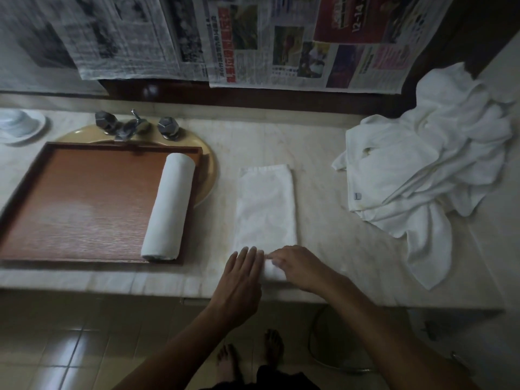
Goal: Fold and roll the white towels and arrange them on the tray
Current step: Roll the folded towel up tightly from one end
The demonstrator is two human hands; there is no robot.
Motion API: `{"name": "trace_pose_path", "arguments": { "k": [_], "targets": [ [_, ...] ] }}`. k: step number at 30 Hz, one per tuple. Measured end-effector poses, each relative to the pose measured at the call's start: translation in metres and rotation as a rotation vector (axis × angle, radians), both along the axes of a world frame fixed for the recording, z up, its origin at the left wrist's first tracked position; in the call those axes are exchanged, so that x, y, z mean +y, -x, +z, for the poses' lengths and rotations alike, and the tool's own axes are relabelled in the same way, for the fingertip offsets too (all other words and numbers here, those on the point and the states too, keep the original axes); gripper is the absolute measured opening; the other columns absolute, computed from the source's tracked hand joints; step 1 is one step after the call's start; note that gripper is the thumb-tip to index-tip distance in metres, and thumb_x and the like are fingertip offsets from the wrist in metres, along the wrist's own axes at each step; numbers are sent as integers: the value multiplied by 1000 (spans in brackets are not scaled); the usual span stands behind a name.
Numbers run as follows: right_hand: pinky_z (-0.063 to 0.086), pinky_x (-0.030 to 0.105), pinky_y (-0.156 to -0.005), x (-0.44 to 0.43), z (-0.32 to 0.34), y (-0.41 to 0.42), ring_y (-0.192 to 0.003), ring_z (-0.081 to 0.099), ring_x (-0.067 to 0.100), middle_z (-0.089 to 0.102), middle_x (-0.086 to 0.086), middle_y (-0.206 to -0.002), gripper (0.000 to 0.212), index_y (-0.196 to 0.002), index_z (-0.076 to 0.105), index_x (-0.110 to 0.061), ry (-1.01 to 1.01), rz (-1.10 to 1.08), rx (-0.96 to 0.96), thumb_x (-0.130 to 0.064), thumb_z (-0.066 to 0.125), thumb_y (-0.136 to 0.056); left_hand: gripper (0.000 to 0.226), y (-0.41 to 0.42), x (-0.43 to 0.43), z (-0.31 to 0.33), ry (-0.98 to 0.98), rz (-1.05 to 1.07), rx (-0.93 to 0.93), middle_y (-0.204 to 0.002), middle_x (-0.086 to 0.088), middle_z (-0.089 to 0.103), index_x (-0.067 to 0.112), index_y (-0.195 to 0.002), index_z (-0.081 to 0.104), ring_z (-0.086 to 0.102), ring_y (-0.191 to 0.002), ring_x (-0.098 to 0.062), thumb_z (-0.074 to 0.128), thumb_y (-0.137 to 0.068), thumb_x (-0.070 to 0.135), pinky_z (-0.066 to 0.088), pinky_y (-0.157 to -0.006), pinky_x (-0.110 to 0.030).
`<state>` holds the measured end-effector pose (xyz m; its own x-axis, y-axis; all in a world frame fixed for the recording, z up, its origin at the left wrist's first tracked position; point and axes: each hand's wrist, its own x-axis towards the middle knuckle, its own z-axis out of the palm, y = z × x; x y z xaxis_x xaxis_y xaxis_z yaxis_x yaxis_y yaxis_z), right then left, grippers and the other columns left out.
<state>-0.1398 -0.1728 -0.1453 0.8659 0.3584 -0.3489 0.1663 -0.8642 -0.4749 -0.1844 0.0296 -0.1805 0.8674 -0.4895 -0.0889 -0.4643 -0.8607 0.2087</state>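
Note:
A white towel folded into a long strip [266, 205] lies on the marble counter, its near end rolled up at the counter's front edge. My left hand [239, 280] rests flat on the left part of that roll. My right hand [298, 267] curls over the roll's right part, fingers pressing the cloth. To the left, a brown wooden tray [84, 204] lies over the sink. One rolled white towel [169, 206] lies along the tray's right side. A heap of loose white towels [427, 170] sits at the right of the counter.
A faucet with two knobs [132, 126] stands behind the tray. A white dish [19, 126] sits at the far left. Newspaper sheets [253, 38] hang on the wall behind. My bare feet [250, 356] stand on the tiled floor below the counter edge.

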Motion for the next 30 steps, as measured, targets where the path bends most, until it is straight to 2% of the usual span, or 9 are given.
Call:
{"name": "trace_pose_path", "arguments": {
  "k": [3, 4, 7, 10, 14, 17, 22, 26, 30],
  "targets": [
    [38, 35, -113, 11, 1, -28, -135, 48, 22, 57, 2, -146, 38, -145, 56, -24, -104, -108, -153, -29, 46, -108, 77, -6, -4, 5, -6, -13, 23, -148, -16, 52, 6, -150, 45, 50, -137, -36, 66, -77, 22, 34, -118, -48],
    [32, 37, -117, 18, 0, -42, -142, 41, 24, 51, 3, -153, 41, -148, 53, -25, -100, -71, -166, -30, 47, -108, 78, -7, -3, 6, -12, -21, 35, -145, -15, 53, 7, -149, 46, 52, -133, -35, 67, -76, 24, 37, -117, -48],
    [13, 50, -125, 40, -22, -86, -158, 9, 28, 14, 0, -172, 52, -160, 29, -35, 169, 191, -130, -43, 38, -109, 73, -6, -1, 2, 26, -15, 51, -144, -9, 52, 12, -149, 46, 51, -128, -29, 63, -80, 31, 40, -115, -46],
    [4, 61, -124, 50, -46, -126, -158, -11, 24, -12, -10, -171, 65, -163, 3, -39, 292, 244, -152, -58, 28, -106, 69, -6, -5, -1, 70, 17, 61, -138, -8, 54, 13, -142, 51, 53, -119, -29, 59, -76, 29, 44, -106, -45],
    [1, 60, -124, 58, -56, -173, -158, -10, 20, -9, -11, -172, 70, -163, 2, -34, 256, 179, -216, -65, 22, -104, 63, -10, -7, -2, 100, 41, 74, -128, -4, 56, 16, -132, 55, 53, -107, -26, 61, -71, 31, 47, -97, -43],
    [1, 59, -124, 68, -54, -200, -158, -7, 23, -6, -8, -172, 69, -164, 5, -32, 256, 165, -167, -61, 26, -105, 57, -16, -5, -2, 105, 60, 99, -124, 0, 54, 21, -128, 55, 51, -104, -22, 61, -72, 32, 47, -95, -41],
    [7, 60, -124, 55, -52, -173, -157, 6, 34, 13, 8, -171, 62, -161, 26, -29, 236, -45, -311, -50, 41, -105, 49, -25, -6, 5, 123, 74, 162, -131, 6, 48, 28, -130, 48, 45, -111, -16, 57, -82, 34, 42, -102, -36],
    [11, 66, -121, 16, -70, -189, -157, 10, 32, 13, 10, -171, 69, -161, 23, -28, 294, -167, -297, -62, 30, -102, 52, -29, -3, -1, 150, 63, 160, -120, 6, 52, 27, -122, 53, 48, -101, -16, 66, -71, 31, 49, -91, -34],
    [10, 64, -122, -1, -59, -233, -157, 12, 32, 15, 11, -171, 68, -161, 25, -25, 359, -175, -286, -61, 27, -104, 52, -31, -6, -7, 159, 76, 146, -115, 4, 52, 24, -118, 54, 47, -96, -18, 65, -67, 26, 49, -85, -36]
  ]
}}
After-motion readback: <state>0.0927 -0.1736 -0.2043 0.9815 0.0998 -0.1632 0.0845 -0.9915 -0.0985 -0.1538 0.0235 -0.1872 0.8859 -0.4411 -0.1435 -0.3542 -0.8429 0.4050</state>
